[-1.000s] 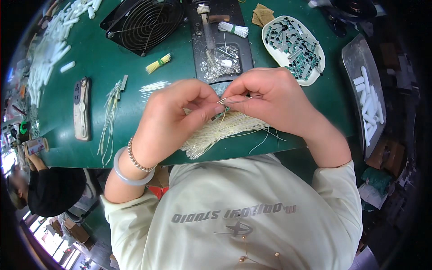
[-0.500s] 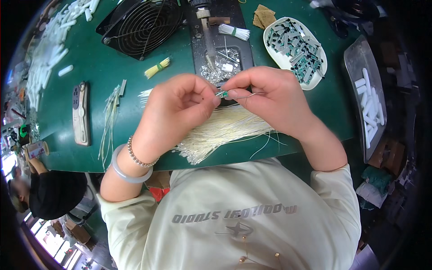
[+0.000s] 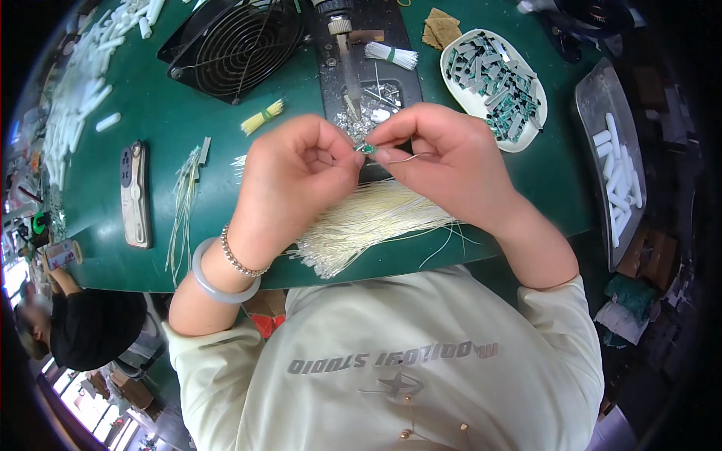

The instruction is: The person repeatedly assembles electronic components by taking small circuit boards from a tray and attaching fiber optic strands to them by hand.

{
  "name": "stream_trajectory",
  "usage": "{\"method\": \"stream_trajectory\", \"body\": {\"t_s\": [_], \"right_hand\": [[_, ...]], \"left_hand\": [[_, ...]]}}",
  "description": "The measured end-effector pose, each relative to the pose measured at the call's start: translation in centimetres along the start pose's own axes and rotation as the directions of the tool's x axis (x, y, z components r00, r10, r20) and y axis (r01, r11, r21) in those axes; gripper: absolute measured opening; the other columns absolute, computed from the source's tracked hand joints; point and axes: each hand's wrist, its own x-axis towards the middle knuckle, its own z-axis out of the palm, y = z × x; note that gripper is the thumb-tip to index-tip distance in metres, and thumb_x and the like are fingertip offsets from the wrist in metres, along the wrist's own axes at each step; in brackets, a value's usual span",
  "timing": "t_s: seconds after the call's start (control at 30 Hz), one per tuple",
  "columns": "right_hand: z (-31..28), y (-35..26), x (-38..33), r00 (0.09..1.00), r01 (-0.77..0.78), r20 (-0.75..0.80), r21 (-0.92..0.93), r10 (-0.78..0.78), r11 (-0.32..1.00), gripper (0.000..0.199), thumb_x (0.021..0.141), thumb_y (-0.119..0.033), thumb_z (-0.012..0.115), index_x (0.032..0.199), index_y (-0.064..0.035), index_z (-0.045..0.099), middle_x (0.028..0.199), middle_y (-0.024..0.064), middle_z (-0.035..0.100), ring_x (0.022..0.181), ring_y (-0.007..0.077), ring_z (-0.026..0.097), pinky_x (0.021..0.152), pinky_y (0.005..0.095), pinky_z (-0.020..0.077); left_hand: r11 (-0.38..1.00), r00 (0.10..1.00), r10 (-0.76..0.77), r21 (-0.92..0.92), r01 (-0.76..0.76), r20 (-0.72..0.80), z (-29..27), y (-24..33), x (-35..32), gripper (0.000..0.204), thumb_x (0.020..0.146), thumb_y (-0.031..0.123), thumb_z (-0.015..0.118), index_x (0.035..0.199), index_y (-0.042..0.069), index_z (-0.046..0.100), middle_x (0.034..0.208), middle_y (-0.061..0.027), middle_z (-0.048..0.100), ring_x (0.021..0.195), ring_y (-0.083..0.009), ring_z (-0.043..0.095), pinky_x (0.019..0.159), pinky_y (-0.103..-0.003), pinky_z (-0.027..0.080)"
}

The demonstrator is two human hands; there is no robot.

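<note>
Both grips are closed on one piece. Small green part is held up between the fingertips; its left end is pinched by left hand, its right end by right hand. Finer detail is covered by the fingers. Thin wire is seen running rightward from the right pinch, across the fingers.

Below the grip, a thick bundle of pale wires is laid on the green table. Just beyond the grip, metal scraps are gathered on a black base, with the soldering iron pointed down at them. White tied bundle is placed farther up.

Right of the grip and farther out: oval dish is filled with small boards; metal tray is loaded with white tubes.

Left of the grip: yellow tied bundle is set near the left hand, black fan beyond it. Wired boards and a phone are placed farther left.
</note>
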Motion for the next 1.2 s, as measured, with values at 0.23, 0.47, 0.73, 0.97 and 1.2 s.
{"method": "stream_trajectory", "body": {"t_s": [0.23, 0.47, 0.73, 0.97, 1.2], "right_hand": [[-0.6, 1.7, -0.1, 0.987, 0.162, 0.012, 0.056, -0.163, 0.985, 0.012, 0.08, 0.004, 0.061, 0.091, -0.0008, 0.059, 0.092, 0.0044, 0.048, 0.069, 0.001, 0.042, 0.056, 0.0155, 0.0358], [0.7, 1.5, -0.1, 0.875, 0.41, -0.11, -0.349, -0.471, 0.843, 0.01, 0.078, 0.004, 0.064, 0.085, 0.0003, 0.058, 0.102, 0.0092, 0.061, 0.052, 0.0037, 0.043, 0.048, 0.0165, 0.0376], [1.0, 1.7, 0.6, 0.778, 0.494, -0.122, -0.488, -0.617, 0.719, 0.012, 0.074, 0.004, 0.067, 0.082, -0.0005, 0.059, 0.098, 0.0121, 0.067, 0.058, 0.008, 0.054, 0.051, 0.0195, 0.0443], [1.1, 1.3, 0.7, 0.753, 0.495, -0.134, -0.53, -0.644, 0.689, 0.014, 0.072, 0.004, 0.068, 0.081, -0.0016, 0.059, 0.095, 0.0112, 0.068, 0.06, 0.0114, 0.057, 0.052, 0.0211, 0.0468], [1.0, 1.4, 0.8, 0.731, 0.509, -0.133, -0.548, -0.67, 0.664, 0.016, 0.07, 0.004, 0.069, 0.081, -0.0026, 0.059, 0.094, 0.0111, 0.068, 0.065, 0.0154, 0.061, 0.055, 0.0229, 0.0491]], "left_hand": [[0.999, 0.998, 0.007, -0.04, -0.009, -0.061, -0.5, 0.0, 0.8, 0.008, 0.076, -0.002, 0.067, 0.078, -0.001, 0.059, 0.072, -0.0009, 0.062, 0.064, -0.0029, 0.057, 0.058, -0.017, 0.046], [0.998, 0.995, 0.016, -0.058, -0.021, -0.094, -0.2, 0.4, 1.2, 0.008, 0.076, -0.001, 0.067, 0.077, -0.001, 0.059, 0.074, -0.0007, 0.062, 0.066, -0.0026, 0.056, 0.059, -0.017, 0.046], [0.995, 0.995, 0.005, -0.099, -0.016, -0.102, -0.2, 0.8, 1.4, 0.008, 0.077, 0.0, 0.067, 0.078, -0.001, 0.059, 0.075, 0.0, 0.062, 0.066, -0.0023, 0.055, 0.059, -0.016, 0.045], [0.993, 0.996, -0.012, -0.117, 0.001, -0.094, -0.4, 1.3, 1.3, 0.008, 0.077, 0.0, 0.067, 0.078, -0.001, 0.059, 0.075, -0.0008, 0.062, 0.067, -0.0032, 0.055, 0.059, -0.016, 0.045], [0.991, 0.995, -0.023, -0.135, 0.01, -0.095, -0.4, 1.7, 1.3, 0.007, 0.077, -0.001, 0.066, 0.079, -0.001, 0.059, 0.076, -0.0012, 0.062, 0.067, -0.0038, 0.056, 0.059, -0.017, 0.045]]}}
